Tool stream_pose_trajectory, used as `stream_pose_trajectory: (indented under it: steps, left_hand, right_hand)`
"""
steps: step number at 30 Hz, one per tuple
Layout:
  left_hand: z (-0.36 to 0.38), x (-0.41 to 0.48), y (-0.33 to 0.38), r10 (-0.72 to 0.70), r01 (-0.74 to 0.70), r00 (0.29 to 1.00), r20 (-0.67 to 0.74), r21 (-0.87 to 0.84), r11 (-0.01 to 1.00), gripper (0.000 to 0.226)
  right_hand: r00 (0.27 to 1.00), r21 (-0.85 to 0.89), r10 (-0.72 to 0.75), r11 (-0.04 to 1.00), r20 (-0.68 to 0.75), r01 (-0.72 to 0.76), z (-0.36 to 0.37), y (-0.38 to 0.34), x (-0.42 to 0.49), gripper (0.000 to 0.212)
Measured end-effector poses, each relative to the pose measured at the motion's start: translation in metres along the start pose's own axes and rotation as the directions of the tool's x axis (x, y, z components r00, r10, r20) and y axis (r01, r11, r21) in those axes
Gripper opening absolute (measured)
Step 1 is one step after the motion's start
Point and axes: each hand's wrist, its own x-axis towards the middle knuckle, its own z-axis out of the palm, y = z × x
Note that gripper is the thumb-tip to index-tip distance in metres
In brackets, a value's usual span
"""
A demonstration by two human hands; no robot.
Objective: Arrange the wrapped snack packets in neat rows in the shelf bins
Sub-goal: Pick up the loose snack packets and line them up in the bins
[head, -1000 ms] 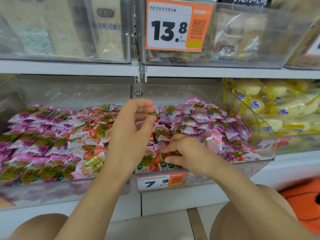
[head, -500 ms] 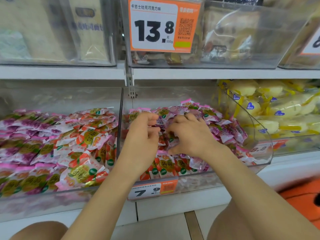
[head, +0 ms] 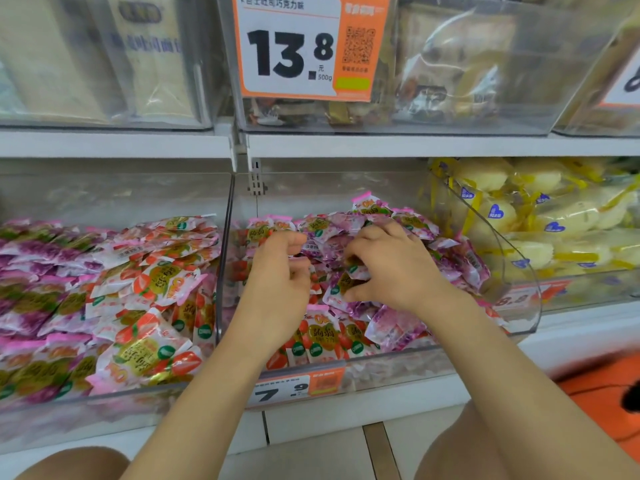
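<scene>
A clear middle bin [head: 398, 370] holds a loose heap of purple snack packets [head: 453, 261] at the back and right. Red-orange packets [head: 320, 341] stand along its front. My right hand [head: 394, 268] is over the heap and grips a purple packet [head: 346, 284] between thumb and curled fingers. Just left of it, my left hand [head: 280, 278] has its fingers curled among the packets; whether it holds one is hidden. The left bin [head: 104, 414] holds red-orange packets [head: 156, 282] beside purple ones [head: 31, 268] lying in rows.
A bin of yellow wrapped cakes [head: 554, 230] stands to the right. Upper shelf bins carry a 13.8 price tag [head: 304, 46]. A 7.9 tag [head: 294, 391] is on the middle bin's front. An orange object [head: 602, 414] lies on the floor at right. My knees are below.
My right hand rose from the front row to the purple heap and took hold of a packet. My left hand came down and curled beside it. The view came closer.
</scene>
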Motion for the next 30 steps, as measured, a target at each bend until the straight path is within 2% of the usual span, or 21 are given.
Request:
stream_pose_trajectory:
  steps: [4,6,8,13,16,22,24,28,30]
  left_hand:
    - [0.002,0.001,0.001,-0.015,0.015,1.000,-0.007,-0.006,1.000,0.037]
    - [0.003,0.001,0.001,-0.021,0.021,1.000,-0.006,-0.015,1.000,0.037]
    - [0.002,0.000,0.002,-0.027,0.026,1.000,-0.003,-0.039,0.999,0.037]
    - [0.000,0.000,0.003,-0.021,0.021,1.000,0.002,-0.065,0.998,0.035]
    - [-0.001,0.000,0.002,-0.034,0.035,0.999,0.014,-0.075,0.997,0.034]
    - [-0.001,-0.002,0.010,-0.086,0.089,0.996,0.029,-0.129,0.988,0.034]
    - [0.000,-0.003,0.012,-0.118,0.127,0.991,0.058,-0.189,0.974,0.033]
    - [0.001,-0.004,0.015,-0.204,0.256,0.965,0.167,-0.400,0.880,0.026]
    - [0.002,-0.005,0.020,-0.253,0.362,0.931,0.265,-0.566,0.741,0.027]
  right_hand:
    - [0.998,-0.091,0.056,0.994,0.026,-0.053,0.003,-0.015,0.001,0.086]
    - [0.997,-0.134,0.072,0.989,0.042,-0.065,0.005,-0.021,0.003,0.088]
    - [0.996,-0.139,0.077,0.988,0.037,-0.072,0.004,-0.022,0.003,0.081]
    - [0.998,-0.031,0.045,0.998,-0.046,-0.047,-0.001,-0.013,0.003,0.043]
    - [0.996,0.023,0.023,1.000,-0.086,-0.021,0.005,-0.006,0.010,0.027]
    - [0.947,0.193,0.097,0.980,-0.305,-0.038,0.009,0.004,0.009,0.013]
    - [0.919,0.272,0.123,0.962,-0.376,-0.017,0.006,0.007,0.006,0.018]
    - [0.838,0.470,0.217,0.881,-0.500,0.052,0.001,0.009,-0.001,0.020]
    - [0.786,0.542,0.236,0.828,-0.571,0.145,-0.004,0.005,-0.008,0.023]
